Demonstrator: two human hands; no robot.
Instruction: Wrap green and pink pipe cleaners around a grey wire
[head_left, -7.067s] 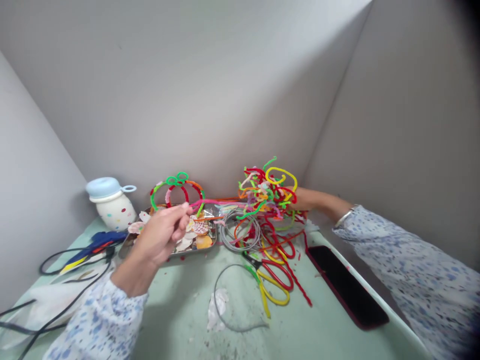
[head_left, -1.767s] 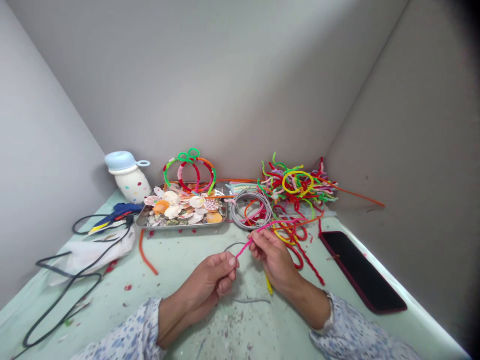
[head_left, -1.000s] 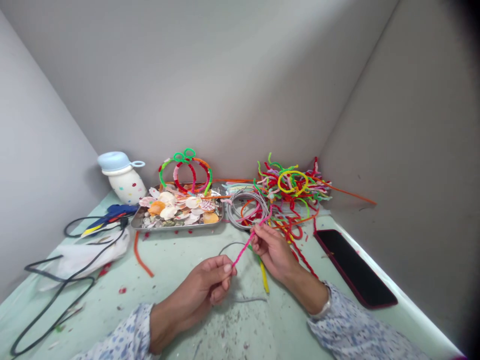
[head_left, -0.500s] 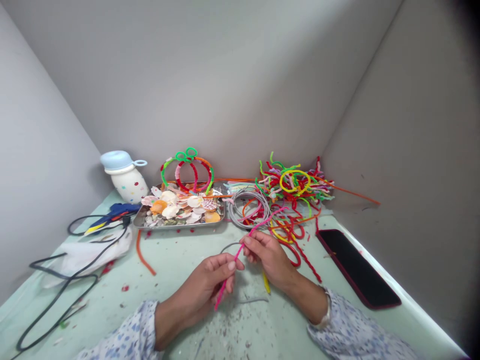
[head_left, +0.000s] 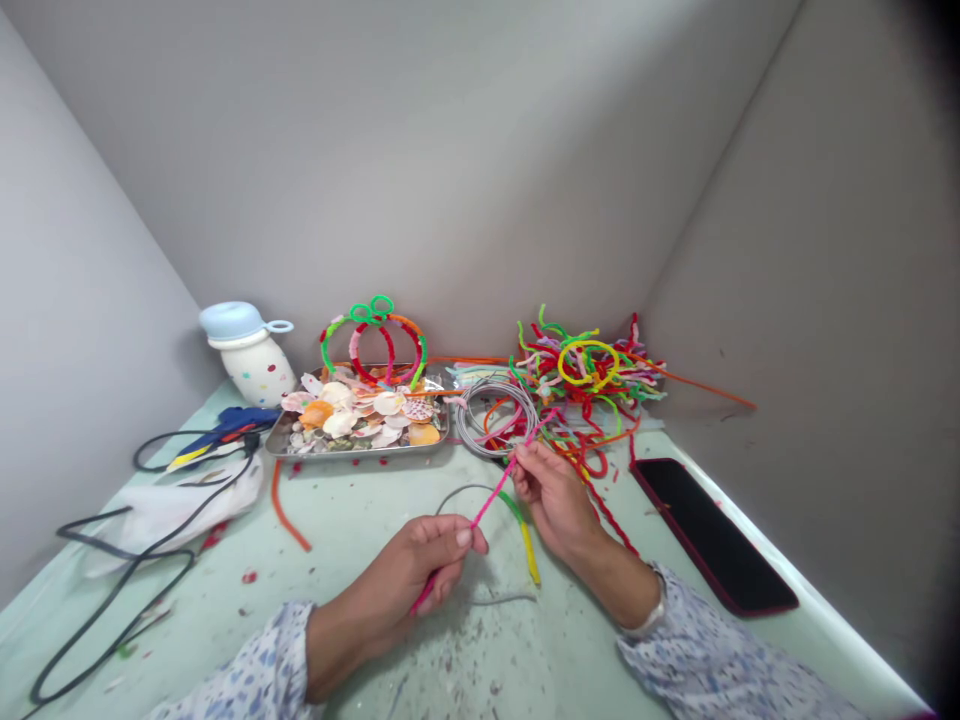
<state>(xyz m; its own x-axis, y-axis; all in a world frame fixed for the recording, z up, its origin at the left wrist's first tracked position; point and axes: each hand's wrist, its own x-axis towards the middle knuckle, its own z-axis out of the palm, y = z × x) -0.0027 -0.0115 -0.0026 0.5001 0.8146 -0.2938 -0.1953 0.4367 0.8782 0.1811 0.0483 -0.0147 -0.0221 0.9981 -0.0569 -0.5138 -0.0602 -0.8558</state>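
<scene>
A pink pipe cleaner (head_left: 491, 495) runs taut between my two hands above the pale green table (head_left: 352, 640). My left hand (head_left: 420, 570) pinches its lower end, with a short pink tail poking out under the fingers. My right hand (head_left: 547, 495) grips it further up, close to the coil of grey wire (head_left: 496, 418). A thin grey wire loop (head_left: 457, 495) and a green-yellow pipe cleaner (head_left: 525, 535) lie on the table under my hands.
A heap of coloured pipe cleaners (head_left: 589, 375) sits at the back right. A metal tray of shells (head_left: 360, 422), a pipe-cleaner ring figure (head_left: 373, 340), a white spotted jar (head_left: 251, 355), a glue gun (head_left: 217, 430) with black cable (head_left: 112, 580) and a dark phone (head_left: 712, 535) lie around.
My right hand has slid away up the pink pipe cleaner toward the wire coil, and the left hand has closed lower, so the stretch between the hands is longer.
</scene>
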